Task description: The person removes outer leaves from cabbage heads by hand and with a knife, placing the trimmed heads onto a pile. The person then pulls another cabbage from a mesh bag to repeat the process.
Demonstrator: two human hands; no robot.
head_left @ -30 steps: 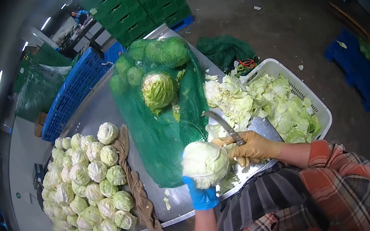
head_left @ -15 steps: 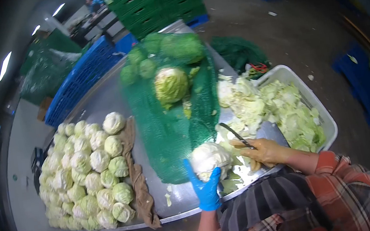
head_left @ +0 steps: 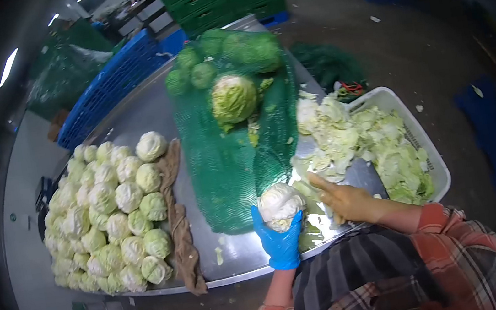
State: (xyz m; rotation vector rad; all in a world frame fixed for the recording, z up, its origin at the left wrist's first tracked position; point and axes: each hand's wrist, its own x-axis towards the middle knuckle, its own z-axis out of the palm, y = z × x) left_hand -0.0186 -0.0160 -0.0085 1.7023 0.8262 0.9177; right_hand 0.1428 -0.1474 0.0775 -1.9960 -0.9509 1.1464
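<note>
My left hand (head_left: 280, 239), in a blue glove, cups a trimmed white cabbage (head_left: 281, 202) from below and the side, at the table's near edge. Just right of that cabbage is my right hand (head_left: 350, 202), its thumb stretched toward the far side and its other fingers curled. A knife showed in this hand half a second ago; its blade cannot be made out now. Loose pale leaves (head_left: 330, 134) lie beyond the right hand. Farther back, a larger green cabbage (head_left: 234, 100) rests on a green net bag (head_left: 219, 172).
Trimmed cabbages (head_left: 102, 198) are heaped at the left, bordered by a brown cloth (head_left: 179, 222). A white crate (head_left: 443, 169) full of leaves stands at the right. More cabbages sit inside the net at the back. Green crates (head_left: 220, 0) are stacked behind the metal table (head_left: 238, 264).
The cabbage in my left hand has turned, showing a different side. The dark curved blade seen above my right hand is no longer visible. The camera view has shifted slightly.
</note>
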